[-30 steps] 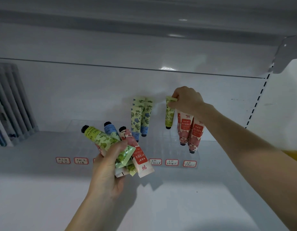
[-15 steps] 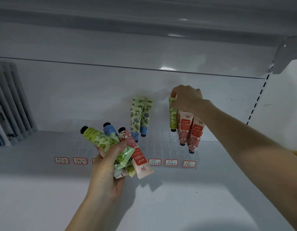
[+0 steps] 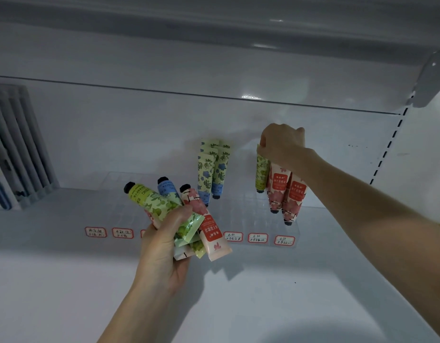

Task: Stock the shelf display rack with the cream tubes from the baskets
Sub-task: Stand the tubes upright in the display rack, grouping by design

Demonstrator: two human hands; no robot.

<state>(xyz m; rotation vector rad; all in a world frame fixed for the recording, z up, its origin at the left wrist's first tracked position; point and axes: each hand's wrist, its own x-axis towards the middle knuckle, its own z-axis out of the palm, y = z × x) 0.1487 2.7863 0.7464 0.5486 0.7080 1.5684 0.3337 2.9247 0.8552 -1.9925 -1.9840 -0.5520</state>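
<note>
One: Since a second ago your right hand [image 3: 282, 144] has carried the green tube [image 3: 261, 172] to the right. It now stands upright, right of centre in the frame, just beside the two pink tubes [image 3: 278, 191].

Two: You pinch its flat crimped top between curled fingers and thumb. Its dark cap points down into the clear rack [image 3: 241, 211]. I cannot tell whether the cap is fully seated.

One: Your left hand [image 3: 164, 246] sits at lower centre and has barely shifted. Your fingers and thumb are wrapped round a fanned bundle of tubes [image 3: 186, 229].

Two: In that bundle a yellow-green tube [image 3: 149, 201], a blue tube [image 3: 167, 188] and a pink-flowered tube [image 3: 210, 229] show, black caps aimed toward the upper left. More tube ends are tucked underneath.

One: Between your two hands a cluster of blue-flowered tubes [image 3: 206, 174] stands cap-down in the same rack, apart from the tube you hold.

Two: Red-bordered labels [image 3: 257, 237] run along the rack's front edge, partly hidden behind your left hand.

One: All of it rests on the white shelf [image 3: 275, 293]. An upper shelf [image 3: 189, 53] spans the top of the frame, and grey ribbed dividers [image 3: 18, 149] stand at the left edge.
</note>
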